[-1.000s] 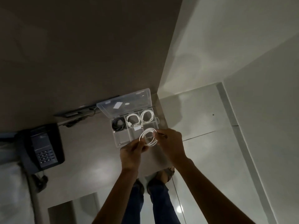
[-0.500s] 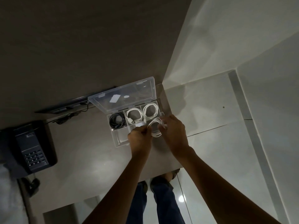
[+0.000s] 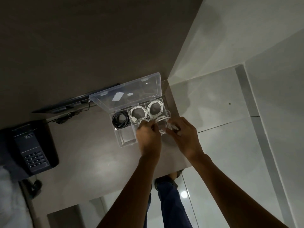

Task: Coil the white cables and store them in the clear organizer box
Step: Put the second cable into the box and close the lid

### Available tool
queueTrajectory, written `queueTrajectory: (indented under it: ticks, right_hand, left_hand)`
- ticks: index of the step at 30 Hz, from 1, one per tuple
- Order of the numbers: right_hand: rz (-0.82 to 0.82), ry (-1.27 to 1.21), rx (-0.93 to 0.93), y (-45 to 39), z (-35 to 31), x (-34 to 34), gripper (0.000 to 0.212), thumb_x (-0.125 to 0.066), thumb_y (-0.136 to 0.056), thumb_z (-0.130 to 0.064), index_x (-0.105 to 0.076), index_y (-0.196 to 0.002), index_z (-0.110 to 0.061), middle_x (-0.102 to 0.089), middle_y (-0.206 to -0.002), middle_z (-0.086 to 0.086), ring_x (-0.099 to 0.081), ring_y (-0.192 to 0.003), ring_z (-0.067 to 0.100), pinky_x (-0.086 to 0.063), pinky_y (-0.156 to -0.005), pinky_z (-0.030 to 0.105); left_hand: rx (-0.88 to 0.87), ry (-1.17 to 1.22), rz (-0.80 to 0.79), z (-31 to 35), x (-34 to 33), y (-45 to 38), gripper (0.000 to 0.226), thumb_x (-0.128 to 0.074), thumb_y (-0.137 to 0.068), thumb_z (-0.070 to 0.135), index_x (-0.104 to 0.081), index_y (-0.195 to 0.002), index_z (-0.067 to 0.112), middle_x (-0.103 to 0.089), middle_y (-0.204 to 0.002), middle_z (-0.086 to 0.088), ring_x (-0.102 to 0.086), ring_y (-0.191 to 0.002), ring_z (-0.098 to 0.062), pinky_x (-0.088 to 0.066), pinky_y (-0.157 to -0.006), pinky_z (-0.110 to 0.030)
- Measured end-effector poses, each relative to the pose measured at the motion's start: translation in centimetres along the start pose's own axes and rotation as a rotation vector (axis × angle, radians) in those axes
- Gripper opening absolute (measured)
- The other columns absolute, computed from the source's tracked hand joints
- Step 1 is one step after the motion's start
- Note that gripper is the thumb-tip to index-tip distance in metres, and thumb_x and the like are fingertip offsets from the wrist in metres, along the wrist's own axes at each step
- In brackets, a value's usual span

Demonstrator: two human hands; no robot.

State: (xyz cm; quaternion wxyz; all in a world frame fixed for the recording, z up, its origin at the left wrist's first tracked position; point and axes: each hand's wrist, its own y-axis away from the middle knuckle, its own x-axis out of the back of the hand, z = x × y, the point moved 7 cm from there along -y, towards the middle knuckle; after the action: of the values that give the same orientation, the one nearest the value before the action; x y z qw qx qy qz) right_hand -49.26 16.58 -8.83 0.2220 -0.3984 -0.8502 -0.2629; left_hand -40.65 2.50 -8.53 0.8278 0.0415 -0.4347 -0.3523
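A clear organizer box (image 3: 126, 141) sits on the table with its lid (image 3: 125, 96) standing open at the back. Its back row holds a coiled black cable (image 3: 120, 120) at the left, one coiled white cable (image 3: 137, 112) in the middle and another (image 3: 155, 108) at the right. My left hand (image 3: 148, 137) and my right hand (image 3: 185, 134) both pinch a third white cable coil (image 3: 162, 120), held low over the box's front right compartment. My hands hide most of that coil and the compartment under it.
A black desk telephone (image 3: 32, 150) stands at the left on the grey table (image 3: 92, 162). A dark power strip with cords (image 3: 69, 106) runs along the wall behind the box. The table's right edge is close beside the box; tiled floor (image 3: 222, 145) and my legs show below.
Both hands carried the white coil forward from in front of the box down onto its front right compartment. The coil now looks smaller and more covered by my fingers.
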Motion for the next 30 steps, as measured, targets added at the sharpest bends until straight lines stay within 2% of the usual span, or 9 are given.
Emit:
queueTrajectory:
  ticks: [4,8,12,14,16,19,22,26,30]
  right_hand:
    - [0.039,-0.184,-0.066,0.9,0.5,0.5,0.040,-0.086,-0.087,-0.019,-0.065,-0.120,-0.013,-0.070,-0.100,-0.023,-0.069,-0.090,-0.014,-0.054,-0.079,0.004]
    - [0.136,-0.284,-0.069,2.3,0.7,0.6,0.041,-0.085,-0.088,-0.014,-0.072,-0.126,-0.014,-0.078,-0.110,-0.014,-0.074,-0.103,-0.003,-0.059,-0.092,0.016]
    - [0.118,-0.442,-0.092,3.9,1.1,-0.1,0.044,-0.081,-0.090,-0.006,-0.071,-0.132,-0.019,-0.078,-0.123,-0.007,-0.073,-0.119,0.014,-0.057,-0.104,0.031]
    - [0.127,-0.444,-0.086,4.3,1.0,-0.1,0.044,-0.079,-0.091,-0.007,-0.072,-0.129,-0.028,-0.078,-0.120,-0.017,-0.074,-0.117,0.011,-0.058,-0.103,0.030]
    - [0.174,-0.345,-0.059,4.2,0.9,0.2,0.034,-0.076,-0.093,-0.013,-0.074,-0.125,-0.025,-0.078,-0.115,-0.020,-0.076,-0.111,0.008,-0.061,-0.100,0.032]
    - [0.206,-0.289,-0.069,3.4,1.2,0.6,0.028,-0.076,-0.096,-0.009,-0.077,-0.123,-0.012,-0.082,-0.110,-0.002,-0.078,-0.103,0.017,-0.063,-0.095,0.042]
    - [0.202,-0.221,-0.048,2.3,0.4,1.1,0.025,-0.077,-0.096,-0.008,-0.077,-0.121,-0.011,-0.082,-0.106,-0.001,-0.079,-0.099,0.014,-0.065,-0.089,0.039]
    - [0.203,-0.162,-0.036,2.1,-0.4,1.2,0.024,-0.074,-0.097,-0.011,-0.076,-0.122,-0.010,-0.080,-0.104,-0.006,-0.077,-0.093,0.008,-0.064,-0.086,0.026]
    - [0.165,-0.181,-0.043,2.5,-1.0,0.5,0.030,-0.064,-0.102,-0.004,-0.070,-0.132,-0.006,-0.078,-0.114,-0.001,-0.075,-0.100,0.007,-0.056,-0.093,0.011]
  left_hand:
    - [-0.048,0.027,0.001,0.3,0.4,-0.1,0.017,-0.065,-0.101,0.010,-0.082,-0.100,0.006,-0.078,-0.087,-0.009,-0.071,-0.073,-0.017,-0.055,-0.071,-0.021]
    - [-0.062,0.071,0.007,0.1,0.6,-0.3,0.014,-0.068,-0.098,0.007,-0.082,-0.095,0.005,-0.079,-0.082,-0.008,-0.071,-0.068,-0.018,-0.060,-0.071,-0.027]
    - [-0.040,0.074,0.026,0.0,0.5,-0.2,0.018,-0.069,-0.098,0.010,-0.080,-0.087,0.001,-0.075,-0.075,-0.012,-0.064,-0.062,-0.020,-0.058,-0.066,-0.032]
    - [-0.020,0.087,0.012,-0.1,0.4,-0.2,0.020,-0.068,-0.100,0.012,-0.079,-0.087,0.001,-0.074,-0.075,-0.012,-0.065,-0.062,-0.020,-0.055,-0.065,-0.027]
    - [-0.011,0.090,0.006,-0.1,0.4,-0.1,0.020,-0.068,-0.100,0.013,-0.079,-0.088,0.002,-0.075,-0.076,-0.011,-0.063,-0.061,-0.015,-0.048,-0.064,-0.015]
    - [0.000,0.106,-0.006,-0.3,0.5,-0.2,0.019,-0.068,-0.100,0.014,-0.080,-0.091,0.001,-0.076,-0.078,-0.011,-0.066,-0.064,-0.017,-0.055,-0.066,-0.020]
    - [0.018,0.130,-0.015,-0.5,0.5,-0.4,0.018,-0.069,-0.100,0.014,-0.080,-0.093,0.001,-0.078,-0.078,-0.011,-0.072,-0.067,-0.021,-0.061,-0.071,-0.030]
    - [0.068,0.161,-0.007,-0.8,0.7,-0.4,0.013,-0.072,-0.098,0.015,-0.081,-0.097,0.005,-0.078,-0.081,-0.004,-0.068,-0.065,-0.006,-0.053,-0.066,-0.011]
    - [0.054,0.169,0.014,-0.9,0.9,-0.2,0.014,-0.071,-0.098,0.013,-0.081,-0.097,0.003,-0.079,-0.082,-0.011,-0.074,-0.071,-0.019,-0.060,-0.071,-0.026]
